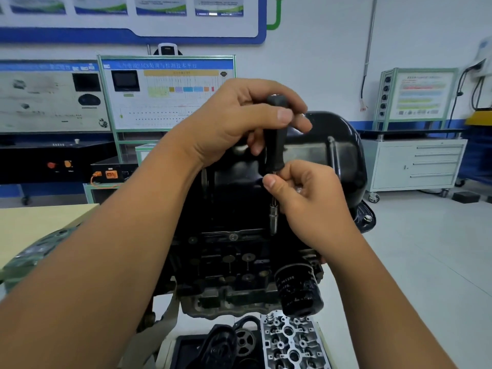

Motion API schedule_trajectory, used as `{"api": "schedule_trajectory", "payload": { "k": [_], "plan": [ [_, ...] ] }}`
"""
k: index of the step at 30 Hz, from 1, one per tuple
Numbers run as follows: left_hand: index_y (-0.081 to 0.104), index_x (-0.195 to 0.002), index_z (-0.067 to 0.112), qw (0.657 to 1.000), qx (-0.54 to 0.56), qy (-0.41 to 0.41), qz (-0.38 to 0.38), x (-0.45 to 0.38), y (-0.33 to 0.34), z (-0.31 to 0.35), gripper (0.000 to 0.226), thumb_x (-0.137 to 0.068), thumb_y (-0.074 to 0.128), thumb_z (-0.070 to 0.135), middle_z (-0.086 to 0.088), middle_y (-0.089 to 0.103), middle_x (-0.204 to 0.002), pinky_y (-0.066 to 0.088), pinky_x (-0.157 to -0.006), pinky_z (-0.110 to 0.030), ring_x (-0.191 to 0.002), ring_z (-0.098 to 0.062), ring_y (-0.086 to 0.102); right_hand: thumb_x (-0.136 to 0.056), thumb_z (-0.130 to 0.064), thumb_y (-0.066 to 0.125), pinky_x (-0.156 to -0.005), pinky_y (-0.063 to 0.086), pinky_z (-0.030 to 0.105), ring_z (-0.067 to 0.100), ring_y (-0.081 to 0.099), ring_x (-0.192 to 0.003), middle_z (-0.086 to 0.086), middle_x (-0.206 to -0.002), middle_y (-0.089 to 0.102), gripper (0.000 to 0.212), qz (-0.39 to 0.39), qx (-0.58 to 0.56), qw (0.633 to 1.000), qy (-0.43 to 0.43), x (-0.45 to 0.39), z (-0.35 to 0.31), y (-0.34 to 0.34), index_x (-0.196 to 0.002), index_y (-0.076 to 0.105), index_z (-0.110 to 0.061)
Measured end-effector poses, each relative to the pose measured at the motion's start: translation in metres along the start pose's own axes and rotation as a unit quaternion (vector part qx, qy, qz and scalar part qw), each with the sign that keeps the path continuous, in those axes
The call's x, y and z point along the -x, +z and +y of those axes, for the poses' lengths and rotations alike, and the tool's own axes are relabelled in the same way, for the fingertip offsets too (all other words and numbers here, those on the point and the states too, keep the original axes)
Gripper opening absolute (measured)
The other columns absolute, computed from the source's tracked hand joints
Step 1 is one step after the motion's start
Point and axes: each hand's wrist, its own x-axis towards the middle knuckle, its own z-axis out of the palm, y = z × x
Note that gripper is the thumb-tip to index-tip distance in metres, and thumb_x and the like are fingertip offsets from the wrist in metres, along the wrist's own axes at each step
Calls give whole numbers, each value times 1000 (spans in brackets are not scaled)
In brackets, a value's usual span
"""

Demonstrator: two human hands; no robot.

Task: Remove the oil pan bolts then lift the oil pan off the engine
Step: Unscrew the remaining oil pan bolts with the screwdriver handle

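the left hand [237,121] is wrapped around the top of a black tool handle [275,139], with the thumb lying across it and the fingers curled round the far side. the handle stands almost straight up. the right hand [308,198] pinches the thin metal shaft just under the handle, thumb and fingers squeezed tight on it. below that hand the silver socket [273,218] at the end of the tool points down at the near edge of the oil pan [343,153]. the socket tip looks like it sits on a bolt there, but the spot is dark and hard to see.

the oil pan is black and shiny and sits on top of the engine [234,265], behind both hands. at its right edge one bolt [368,217] shows in the rim. a black oil filter [299,288] sticks out of the near right side of the engine.

under the engine, near the bottom of the view, a silver cylinder head [290,344] lies next to a black cover [218,347]. a pale wooden table [40,222] is off to the left. a white drawer cabinet [415,163] stands on the right by the wall, and teaching boards [165,94] stand behind.
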Motion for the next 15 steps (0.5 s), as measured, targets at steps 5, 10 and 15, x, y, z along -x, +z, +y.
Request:
{"api": "schedule_trajectory", "payload": {
  "k": [5, 10, 15],
  "plan": [
    [68, -101, 7, 999, 33, 13, 22, 4, 0, -2, 27, -81, 79, 21, -12, 78, -90, 50, -48, -18, -64, -15, 67, -92, -25, 76, -54, 42, 25, 15, 49, -53, 13, -56, 56, 29, -36, -28, 999, 5, 1, 0, -10, -69, 67, -11],
    [59, -82, 11, 995, 2, 30, 91, 2, 4, -4, 31, -70, 86, 21, -16, 62, -78, 46, -43, -20, -57, -20, 54, -78, -26, 89, -52, 46, 21, 5, 49, -49, 7, -55, 61, 28, 8, -16, 1000, 3, 1, 1, -11, -65, 68, -12],
    [65, -90, 13, 997, -19, 29, 73, 1, 9, -3, 26, -76, 83, 24, -2, 60, -70, 49, -44, -20, -55, -11, 54, -75, -25, 92, -51, 43, 14, 3, 48, -47, -1, -51, 57, 28, 7, 16, 1000, 0, 0, 0, -10, -68, 67, -13]
  ]
}}
